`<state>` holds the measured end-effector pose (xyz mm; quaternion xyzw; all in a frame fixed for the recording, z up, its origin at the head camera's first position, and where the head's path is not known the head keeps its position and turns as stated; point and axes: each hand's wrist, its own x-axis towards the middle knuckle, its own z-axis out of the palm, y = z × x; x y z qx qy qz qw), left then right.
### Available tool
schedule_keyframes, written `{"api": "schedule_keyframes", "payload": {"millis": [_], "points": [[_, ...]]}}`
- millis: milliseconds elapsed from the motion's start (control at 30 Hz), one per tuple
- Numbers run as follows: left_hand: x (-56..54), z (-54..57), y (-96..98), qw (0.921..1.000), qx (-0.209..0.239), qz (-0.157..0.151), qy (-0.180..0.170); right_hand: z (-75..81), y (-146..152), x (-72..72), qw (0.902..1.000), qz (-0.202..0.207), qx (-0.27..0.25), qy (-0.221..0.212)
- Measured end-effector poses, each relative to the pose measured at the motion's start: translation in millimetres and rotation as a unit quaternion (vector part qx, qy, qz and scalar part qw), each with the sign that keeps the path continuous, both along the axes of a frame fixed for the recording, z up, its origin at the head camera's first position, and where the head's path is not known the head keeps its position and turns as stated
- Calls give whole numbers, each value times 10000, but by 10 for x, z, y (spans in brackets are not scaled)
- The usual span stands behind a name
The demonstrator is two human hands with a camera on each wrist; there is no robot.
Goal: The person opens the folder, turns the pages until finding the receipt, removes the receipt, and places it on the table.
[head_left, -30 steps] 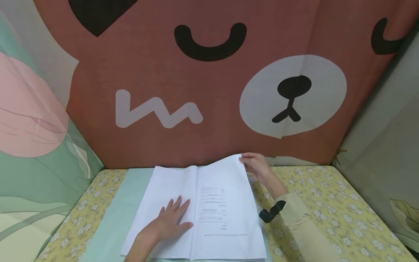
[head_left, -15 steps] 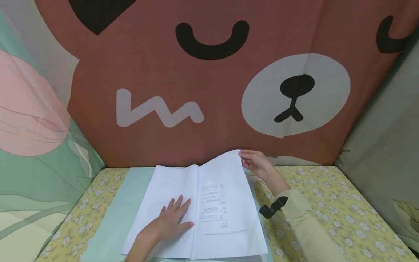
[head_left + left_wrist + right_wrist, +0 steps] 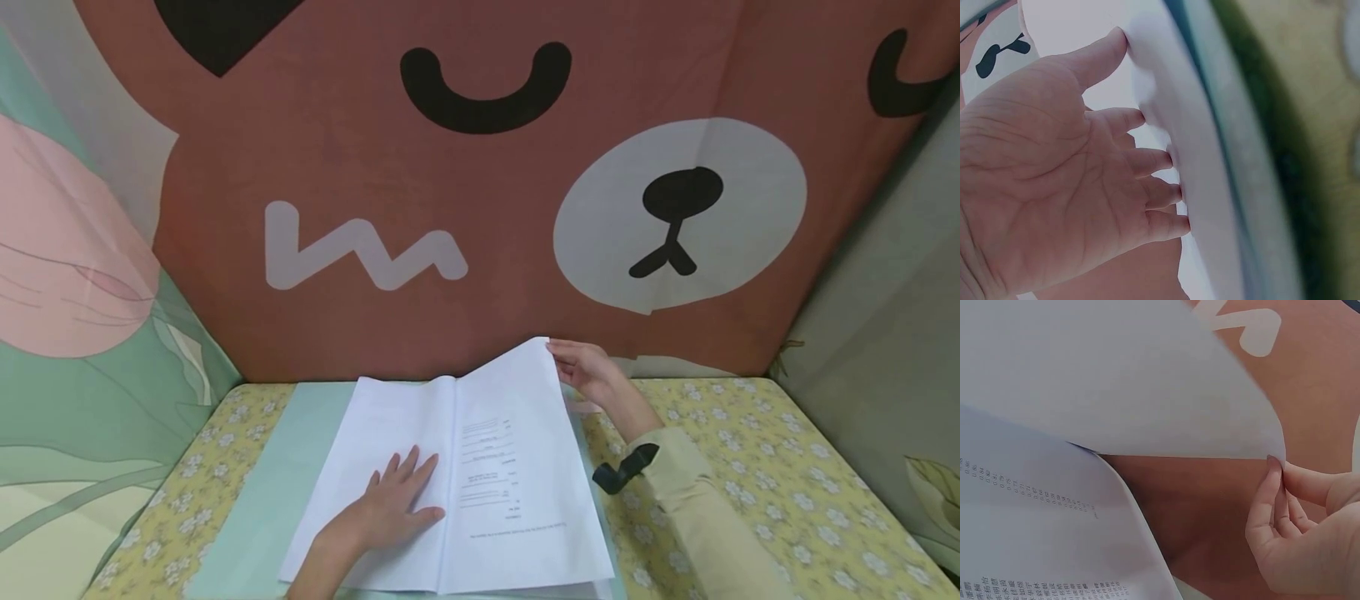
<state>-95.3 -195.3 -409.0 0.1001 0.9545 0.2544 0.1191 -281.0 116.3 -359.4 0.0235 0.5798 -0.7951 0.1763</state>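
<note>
An open stack of bound white paper [image 3: 375,433] lies on a pale green folder [image 3: 255,500]. My left hand [image 3: 390,508] rests spread on the left page, its fingertips touching the paper in the left wrist view. At the far right corner, my right hand [image 3: 588,371] pinches a printed page [image 3: 525,467] between thumb and fingers. That page's corner is raised, and the right wrist view shows a gap between the lifted page [image 3: 1147,381] and a printed sheet [image 3: 1041,519] with columns of numbers and characters beneath it.
A yellow flowered cloth [image 3: 697,467] covers the table under the folder. Right behind the table hangs a brown curtain [image 3: 495,325] with a bear face. A black strap piece [image 3: 626,468] sits on the right sleeve [image 3: 690,492].
My right hand has moved slightly up and away, raising the page's far corner higher. The left hand stays in place on the left page.
</note>
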Motion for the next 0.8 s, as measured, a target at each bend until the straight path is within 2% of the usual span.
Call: {"api": "schedule_keyframes", "payload": {"millis": [400, 567, 700, 800], "points": [[-13, 3, 7, 9999, -93, -25, 58, 23, -27, 12, 9998, -19, -192, -102], [-26, 13, -2, 9998, -167, -58, 87, 60, -46, -12, 9988, 9, -428, -239], [-40, 17, -2, 9997, -68, 155, 201, 117, -80, -3, 9968, 102, -704, -371], [-54, 24, -2, 9984, 228, 347, 381, 157, -117, 10, 9947, 123, -869, -531]]}}
